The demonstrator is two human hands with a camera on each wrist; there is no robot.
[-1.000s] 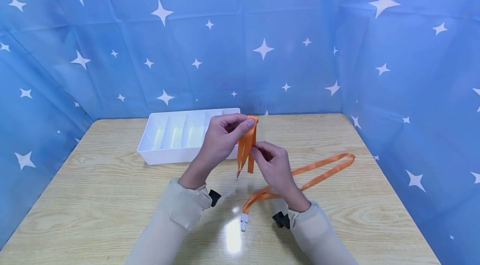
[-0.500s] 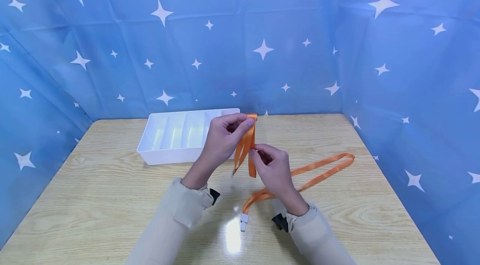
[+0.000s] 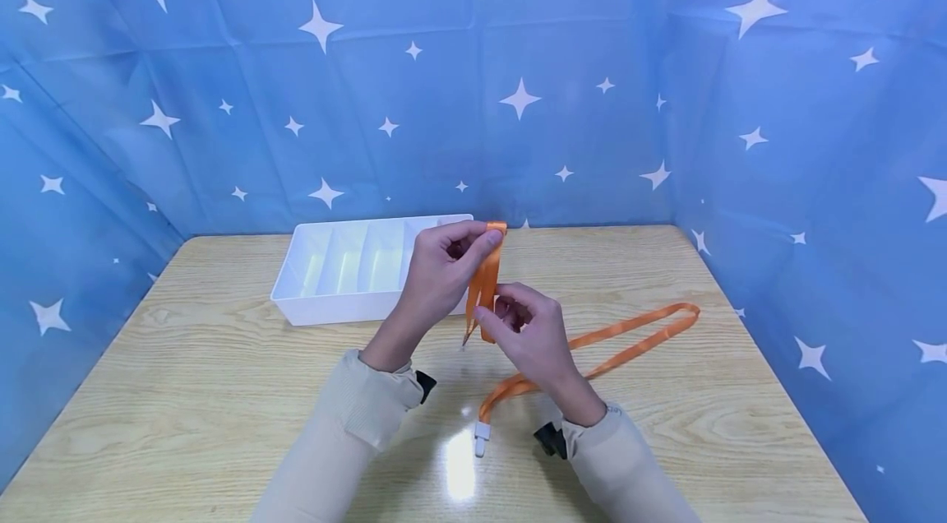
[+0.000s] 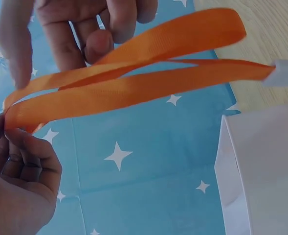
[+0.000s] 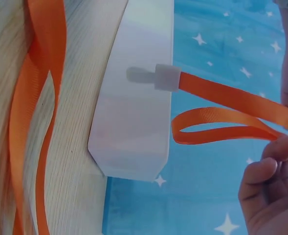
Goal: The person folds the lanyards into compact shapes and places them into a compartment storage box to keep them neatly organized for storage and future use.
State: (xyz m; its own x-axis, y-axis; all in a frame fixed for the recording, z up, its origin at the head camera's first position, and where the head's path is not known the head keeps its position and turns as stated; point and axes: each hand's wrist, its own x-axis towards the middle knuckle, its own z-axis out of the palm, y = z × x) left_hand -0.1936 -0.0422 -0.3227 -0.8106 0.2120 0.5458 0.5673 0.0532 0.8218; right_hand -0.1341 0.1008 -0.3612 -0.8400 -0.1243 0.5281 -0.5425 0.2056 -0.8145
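Note:
An orange lanyard [image 3: 484, 280] with a white clip [image 4: 281, 73] hangs folded in the air, its loop end and clip dangling. My left hand [image 3: 438, 268] pinches it at the top fold, shown closely by the left wrist view. My right hand [image 3: 531, 334] is at the lower part of the straps, its thumb overlapping them in the head view. In the left wrist view, the right hand's fingers [image 4: 65, 54] are spread beside the straps, thumb and index apart.
A white divided tray [image 3: 311, 311] stands at the back left, just behind my left hand. Another orange lanyard [image 3: 644, 350] lies looped on the wooden table [image 3: 185, 391] at right, its white clip [image 3: 482, 439] toward the front. A blue starry curtain [image 3: 444, 153] encloses the back and sides.
My right hand has shifted slightly left, and its thumb and index finger have parted from their pinch on the hanging strap. The left hand keeps its pinch; the dangling ends have swung.

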